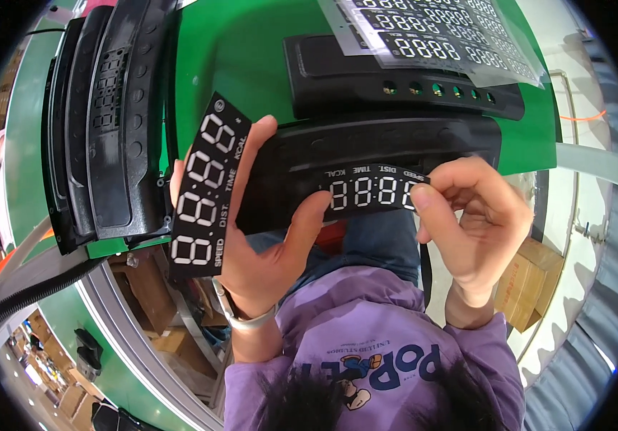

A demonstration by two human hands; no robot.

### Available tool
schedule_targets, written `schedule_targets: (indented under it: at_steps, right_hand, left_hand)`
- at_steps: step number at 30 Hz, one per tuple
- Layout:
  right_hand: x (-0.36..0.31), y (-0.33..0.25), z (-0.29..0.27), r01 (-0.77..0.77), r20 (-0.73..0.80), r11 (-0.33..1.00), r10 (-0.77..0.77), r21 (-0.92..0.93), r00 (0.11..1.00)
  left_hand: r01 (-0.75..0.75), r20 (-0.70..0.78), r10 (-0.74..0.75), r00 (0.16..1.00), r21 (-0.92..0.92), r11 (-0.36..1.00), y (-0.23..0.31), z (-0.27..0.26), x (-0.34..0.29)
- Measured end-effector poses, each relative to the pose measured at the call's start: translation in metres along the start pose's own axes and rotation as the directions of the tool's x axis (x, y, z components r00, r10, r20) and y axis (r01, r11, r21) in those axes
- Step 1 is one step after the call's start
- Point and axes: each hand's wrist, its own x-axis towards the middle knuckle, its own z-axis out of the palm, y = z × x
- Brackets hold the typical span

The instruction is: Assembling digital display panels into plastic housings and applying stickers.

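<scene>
My left hand (262, 266) has a black display film (208, 194) with white digit shapes lying across its fingers, which show on both sides of it. How the fingers grip this film is partly hidden. The left thumb reaches to the left end of a second, similar display film (375, 191) on the near side of a long black plastic housing (395, 140). Thumb and fingers of my right hand (475, 223) are closed in a pinch on that second film's right end. Its digits appear upright, while its small lettering is upside down.
Beyond lies another black housing (338, 79) with a row of round holes. Clear sheets of display films (434, 36) overlap its far side. Several black housings (119, 144) stand at left on the green table (233, 43). A cardboard box (531, 287) is low at right.
</scene>
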Motion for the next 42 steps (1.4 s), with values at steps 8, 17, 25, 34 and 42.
schedule_targets:
  at_steps: [8, 17, 25, 34, 42]
  right_hand:
    - [0.000, 0.004, 0.003, 0.005, -0.036, 1.000, -0.005, -0.018, 0.999]
    - [0.002, 0.001, 0.008, 0.006, -0.073, 0.997, -0.012, -0.074, 0.997]
    - [0.001, 0.002, 0.010, 0.066, -0.088, 0.990, -0.077, -0.121, 0.993]
    - [0.005, -0.001, 0.007, 0.159, -0.025, 0.915, -0.181, -0.370, 0.983]
    - [0.019, 0.015, -0.016, 0.131, -0.110, 0.883, -0.201, -0.451, 0.973]
  left_hand:
    - [-0.009, -0.051, 0.003, 0.999, -0.102, 0.995, -0.001, 0.008, 0.004]
    - [-0.031, -0.046, 0.027, 0.999, -0.094, 0.995, -0.001, 0.003, 0.005]
    - [-0.128, -0.088, 0.122, 0.989, -0.071, 0.989, -0.005, 0.005, 0.002]
    - [-0.114, -0.079, 0.110, 0.991, -0.056, 0.992, -0.001, 0.006, 0.001]
    - [-0.044, -0.081, 0.034, 0.996, -0.132, 0.990, 0.005, 0.011, 0.004]
